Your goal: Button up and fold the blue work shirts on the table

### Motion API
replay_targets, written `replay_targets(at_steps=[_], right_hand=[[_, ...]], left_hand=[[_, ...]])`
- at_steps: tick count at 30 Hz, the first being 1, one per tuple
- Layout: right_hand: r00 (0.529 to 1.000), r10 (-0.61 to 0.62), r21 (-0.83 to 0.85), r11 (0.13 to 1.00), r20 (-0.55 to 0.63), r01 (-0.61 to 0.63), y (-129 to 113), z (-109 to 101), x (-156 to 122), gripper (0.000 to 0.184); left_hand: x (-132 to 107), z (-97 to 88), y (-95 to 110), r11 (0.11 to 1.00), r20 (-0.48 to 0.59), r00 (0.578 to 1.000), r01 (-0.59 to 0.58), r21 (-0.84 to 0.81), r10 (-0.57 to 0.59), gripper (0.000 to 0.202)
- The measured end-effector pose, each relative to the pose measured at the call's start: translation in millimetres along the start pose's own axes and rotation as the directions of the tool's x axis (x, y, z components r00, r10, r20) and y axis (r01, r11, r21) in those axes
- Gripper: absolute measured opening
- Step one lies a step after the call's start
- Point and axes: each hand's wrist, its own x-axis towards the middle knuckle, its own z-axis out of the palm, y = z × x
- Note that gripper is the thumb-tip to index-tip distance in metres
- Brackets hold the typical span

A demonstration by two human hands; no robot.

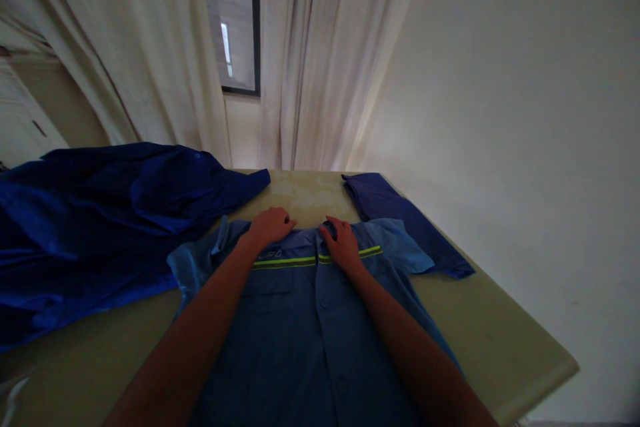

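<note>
A blue short-sleeved shirt [280,320] lies front side up, its collar end away from me. A yellow-green stripe crosses its chest, and a row of buttons runs down the middle. At the collar's left side, my left hand [271,225] has its fingers curled on the cloth. My right hand [342,242] pinches the collar's right side between thumb and fingers. Both forearms reach over the shirt and cover parts of its front. The shirt's lower end runs out of view.
A heap of dark blue cloth [115,213] covers the left of the table [500,333]. A folded dark blue garment [415,223] lies along the right edge, beside the shirt's sleeve. Curtains [325,60] hang behind, and a white wall [525,113] rises at right.
</note>
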Motion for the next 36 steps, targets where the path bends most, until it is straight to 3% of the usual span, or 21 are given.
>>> replay_targets(at_steps=[5, 8, 12, 14, 17, 19, 21, 23, 24, 25, 29, 32, 36], right_hand=[[1.0, 0.009, -0.071, 0.997, 0.021, -0.007, -1.0, 0.6, 4.2, 0.028], [0.997, 0.002, 0.064, 0.998, -0.072, 0.003, -3.1, -4.7, 4.0, 0.03], [0.97, -0.003, 0.298, 0.951, -0.244, 0.078, -11.4, -17.3, 0.5, 0.037], [0.953, -0.017, 0.338, 0.933, -0.301, 0.124, -15.7, -21.7, -1.2, 0.037], [0.93, 0.004, 0.34, 0.931, -0.367, 0.13, -19.4, -23.5, -2.5, 0.032], [0.91, 0.053, 0.353, 0.93, -0.412, 0.105, -19.8, -22.7, -2.3, 0.031], [0.883, 0.104, 0.383, 0.919, -0.457, 0.09, -18.4, -20.9, -1.1, 0.035], [0.878, 0.15, 0.422, 0.904, -0.454, 0.063, -14.3, -17.9, 1.1, 0.04], [0.891, 0.175, 0.439, 0.898, -0.42, 0.03, -11.1, -15.7, 2.6, 0.042], [0.908, 0.205, 0.456, 0.89, -0.364, -0.018, -7.1, -13.2, 4.3, 0.041], [0.945, 0.288, 0.491, 0.853, -0.154, -0.18, 10.6, -3.6, 10.8, 0.039], [0.956, 0.258, 0.453, 0.875, -0.142, -0.169, 15.9, -1.2, 11.8, 0.042], [0.997, 0.053, 0.367, 0.93, -0.058, -0.028, 10.7, -0.3, 8.4, 0.05]], left_hand=[[-7.5, -12.7, 7.8, 0.995, 0.134, 0.987, -0.093, 0.025, 0.089, 0.019], [-9.0, -15.5, 8.1, 0.989, 0.107, 0.985, -0.139, 0.044, 0.134, 0.014], [-5.9, -25.4, -4.7, 0.96, 0.098, 0.97, -0.203, -0.191, 0.224, 0.023], [-5.2, -33.9, -13.6, 0.921, 0.038, 0.967, -0.228, -0.317, 0.252, 0.028], [-6.3, -47.4, -23.0, 0.872, -0.099, 0.974, -0.228, -0.433, 0.205, 0.033], [-7.0, -53.9, -24.6, 0.846, -0.222, 0.969, -0.21, -0.49, 0.112, 0.034], [-6.1, -55.8, -23.0, 0.829, -0.394, 0.919, -0.199, -0.523, -0.028, 0.033], [-3.5, -51.3, -20.1, 0.834, -0.53, 0.837, -0.19, -0.518, -0.138, 0.029], [-1.9, -46.3, -18.9, 0.847, -0.552, 0.819, -0.176, -0.501, -0.156, 0.027], [-0.3, -39.5, -18.2, 0.866, -0.54, 0.829, -0.155, -0.475, -0.147, 0.025], [4.3, -3.1, -20.8, 0.962, -0.35, 0.936, -0.072, -0.264, -0.026, 0.022], [7.0, 17.1, -24.7, 0.986, -0.31, 0.95, -0.006, -0.166, -0.046, 0.026], [12.6, 20.6, -22.4, 0.925, -0.31, 0.944, -0.013, -0.379, -0.114, 0.032]])
